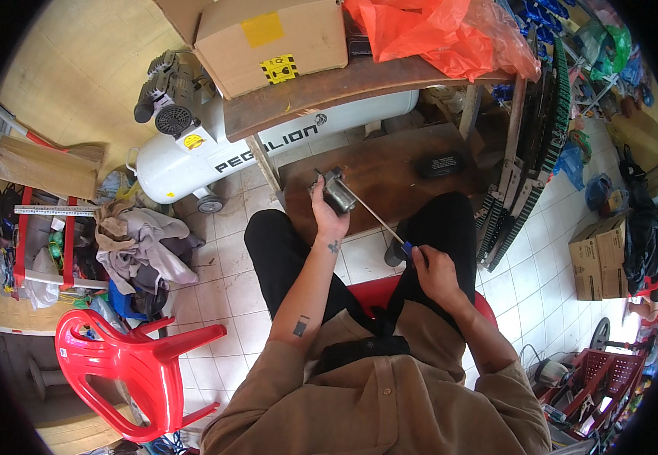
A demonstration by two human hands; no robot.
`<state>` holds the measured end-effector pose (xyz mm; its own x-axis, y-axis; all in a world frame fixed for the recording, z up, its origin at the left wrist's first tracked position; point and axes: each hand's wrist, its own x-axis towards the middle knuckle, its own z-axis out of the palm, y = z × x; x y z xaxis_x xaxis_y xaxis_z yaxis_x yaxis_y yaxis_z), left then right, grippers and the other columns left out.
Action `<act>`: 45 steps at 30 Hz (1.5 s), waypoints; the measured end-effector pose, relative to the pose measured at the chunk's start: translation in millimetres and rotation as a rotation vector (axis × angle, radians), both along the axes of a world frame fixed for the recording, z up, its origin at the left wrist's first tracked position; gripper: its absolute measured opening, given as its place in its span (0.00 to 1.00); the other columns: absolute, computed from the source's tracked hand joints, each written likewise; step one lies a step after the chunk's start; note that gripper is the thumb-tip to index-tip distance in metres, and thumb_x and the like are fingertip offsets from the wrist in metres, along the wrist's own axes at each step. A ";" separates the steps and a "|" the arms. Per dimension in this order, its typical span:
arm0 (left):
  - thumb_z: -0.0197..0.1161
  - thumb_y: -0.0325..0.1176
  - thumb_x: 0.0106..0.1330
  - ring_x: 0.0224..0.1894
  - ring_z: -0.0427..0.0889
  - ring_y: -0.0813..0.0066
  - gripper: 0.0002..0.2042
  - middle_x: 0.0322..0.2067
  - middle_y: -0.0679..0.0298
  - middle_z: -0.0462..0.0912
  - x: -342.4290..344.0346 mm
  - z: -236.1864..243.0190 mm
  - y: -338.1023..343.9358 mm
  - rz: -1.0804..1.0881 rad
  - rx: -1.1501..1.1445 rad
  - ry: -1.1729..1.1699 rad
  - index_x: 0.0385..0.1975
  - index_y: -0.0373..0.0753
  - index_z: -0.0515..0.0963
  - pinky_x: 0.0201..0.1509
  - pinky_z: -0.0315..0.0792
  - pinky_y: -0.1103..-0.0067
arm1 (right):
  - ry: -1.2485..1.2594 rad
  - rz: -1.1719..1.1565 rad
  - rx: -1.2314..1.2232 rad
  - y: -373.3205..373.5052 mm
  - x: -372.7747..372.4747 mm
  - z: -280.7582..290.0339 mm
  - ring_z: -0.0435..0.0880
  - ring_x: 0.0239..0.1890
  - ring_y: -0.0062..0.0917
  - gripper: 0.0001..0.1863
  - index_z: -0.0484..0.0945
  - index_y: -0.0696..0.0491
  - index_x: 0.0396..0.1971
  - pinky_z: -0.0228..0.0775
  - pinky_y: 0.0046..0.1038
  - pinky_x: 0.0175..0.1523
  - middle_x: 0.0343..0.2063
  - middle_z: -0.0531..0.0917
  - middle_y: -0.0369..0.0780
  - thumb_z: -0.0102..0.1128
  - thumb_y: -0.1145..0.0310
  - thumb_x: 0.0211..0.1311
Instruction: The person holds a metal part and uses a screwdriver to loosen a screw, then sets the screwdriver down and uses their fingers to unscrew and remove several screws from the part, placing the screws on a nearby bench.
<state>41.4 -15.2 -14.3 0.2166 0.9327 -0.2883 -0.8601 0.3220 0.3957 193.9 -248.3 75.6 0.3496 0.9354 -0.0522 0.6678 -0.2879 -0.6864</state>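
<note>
In front of my knees, my left hand [329, 218] is closed around a grey metal cylinder [339, 197] that looks like a small motor. My right hand [436, 274] grips the blue handle of a long-shafted screwdriver [378, 217] over my right thigh. The shaft slants up and left, and its tip meets the upper end of the cylinder, though the exact contact is too small to make out. Below both held things lies a brown wooden low shelf [378, 178], with a flat black object [442, 164] at its right.
A wooden bench [306, 95] carries a cardboard box [272, 42] and an orange plastic bag [435, 34]. Behind stands a white air compressor tank [185, 159]. A red plastic chair [166, 379] is at left, below piled clothes [143, 243]. Cartons [600, 258] stand at right.
</note>
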 end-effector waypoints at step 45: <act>0.60 0.45 0.69 0.49 0.82 0.66 0.18 0.46 0.59 0.83 -0.5 5.1 -3.0 -0.071 0.014 -0.017 0.51 0.39 0.76 0.51 0.77 0.74 | 0.081 -0.048 0.054 1.9 -4.2 5.5 0.85 0.32 0.47 0.16 0.83 0.59 0.36 0.76 0.40 0.39 0.27 0.85 0.51 0.59 0.58 0.68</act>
<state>40.9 -18.2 -9.2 0.2873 0.9188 -0.2707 -0.8418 0.3771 0.3862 189.6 -246.4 81.2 0.3905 0.9200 -0.0322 0.5959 -0.2793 -0.7529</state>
